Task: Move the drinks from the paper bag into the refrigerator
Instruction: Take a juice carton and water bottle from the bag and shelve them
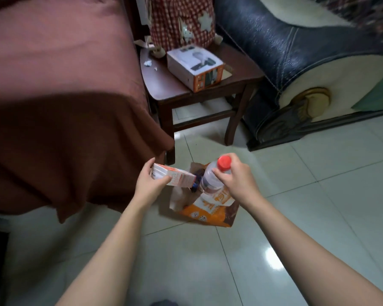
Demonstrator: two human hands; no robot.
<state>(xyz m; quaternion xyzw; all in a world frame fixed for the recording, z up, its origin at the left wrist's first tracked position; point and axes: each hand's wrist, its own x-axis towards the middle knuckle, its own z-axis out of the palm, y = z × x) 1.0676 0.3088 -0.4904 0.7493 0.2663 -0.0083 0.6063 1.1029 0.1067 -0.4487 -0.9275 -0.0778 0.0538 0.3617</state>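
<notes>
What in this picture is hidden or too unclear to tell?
All in the head view:
1. Refrigerator: outside the frame.
2. Contents of the paper bag: its mouth is covered by the bottle and carton; a dark item peeks out, unidentifiable.
3. Carton's print: blurred, partly under the left hand.
4. Bottle's label: blurred; the right hand covers its neck.

No words can be read: the print on the paper bag (208,209), the carton (177,177) and the box (194,66) is blurred.
</notes>
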